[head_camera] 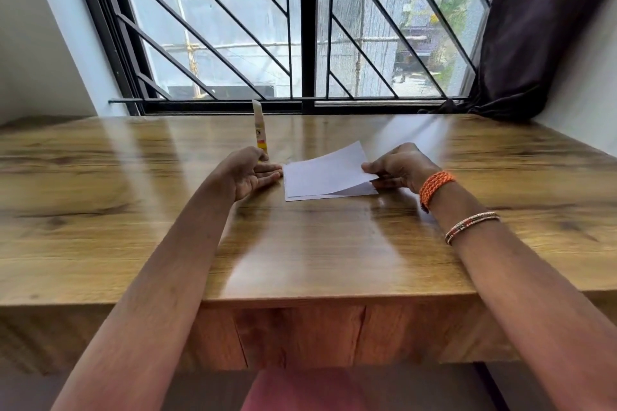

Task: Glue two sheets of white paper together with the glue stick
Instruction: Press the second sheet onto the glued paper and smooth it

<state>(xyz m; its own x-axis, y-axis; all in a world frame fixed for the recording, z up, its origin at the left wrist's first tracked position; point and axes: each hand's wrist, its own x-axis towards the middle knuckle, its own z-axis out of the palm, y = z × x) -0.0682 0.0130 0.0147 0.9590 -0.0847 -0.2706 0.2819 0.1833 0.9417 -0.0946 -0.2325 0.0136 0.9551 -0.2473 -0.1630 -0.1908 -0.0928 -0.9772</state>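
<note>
2 sheets [320, 173], top edge in right hand [400, 167]

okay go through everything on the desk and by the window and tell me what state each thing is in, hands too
Glue stick: upright on the table, untouched.
Top sheet: right edge lifted.
Bottom sheet: flat on the table.
Right hand: pinches the top sheet's right edge.
Left hand: open, palm up, fingers at the sheets' left edge.
Curtain: drawn aside to the right.
Window: looks closed behind its grille.

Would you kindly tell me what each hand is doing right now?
Left hand: open, palm up, holding nothing.
Right hand: pinching the top sheet, lifting its right edge.
</note>
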